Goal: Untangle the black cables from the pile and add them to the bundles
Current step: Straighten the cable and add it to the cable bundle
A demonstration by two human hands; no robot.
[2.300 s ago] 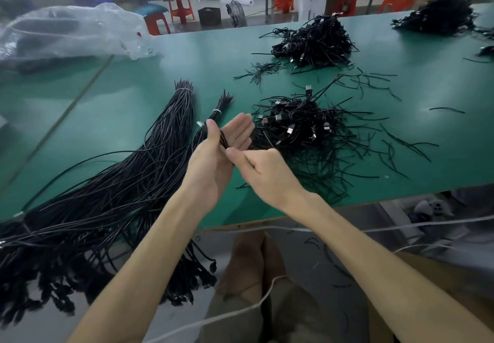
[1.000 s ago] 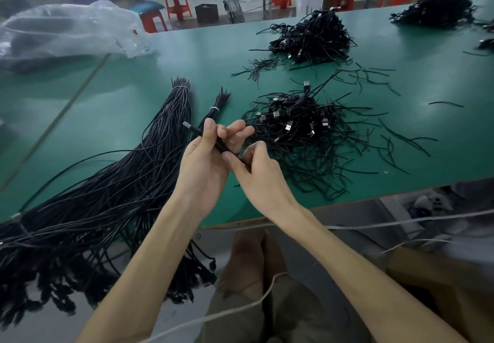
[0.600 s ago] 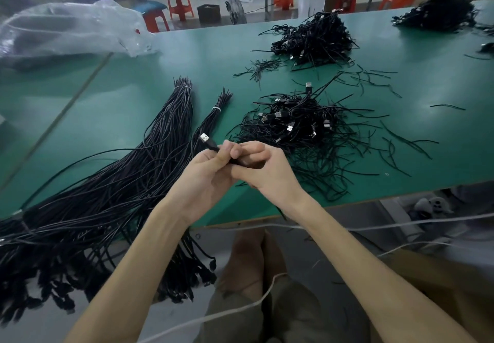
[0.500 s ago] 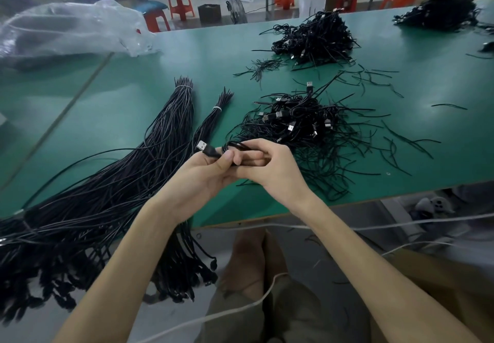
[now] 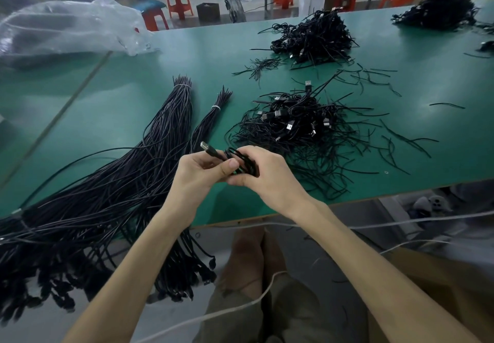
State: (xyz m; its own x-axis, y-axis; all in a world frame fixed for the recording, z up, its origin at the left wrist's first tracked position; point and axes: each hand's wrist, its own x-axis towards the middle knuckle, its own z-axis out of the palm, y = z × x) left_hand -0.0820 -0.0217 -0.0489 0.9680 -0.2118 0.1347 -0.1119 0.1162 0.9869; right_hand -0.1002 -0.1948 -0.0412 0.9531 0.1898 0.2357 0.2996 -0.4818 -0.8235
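Black cable [image 5: 247, 165]: a small coil held between both hands over the counter's near edge, with its USB plug [image 5: 205, 146] poking out up-left.
Left hand [image 5: 197, 175]: thumb and fingers pinch the cable just behind the plug.
Right hand [image 5: 267, 179]: fingers are curled round the coil.
Pile [image 5: 302, 126]: tangled, just beyond the right hand.
Bundles [image 5: 165, 134]: two, tied, lying left of the hands on the green counter [image 5: 427, 80], their near ends hanging over its edge.
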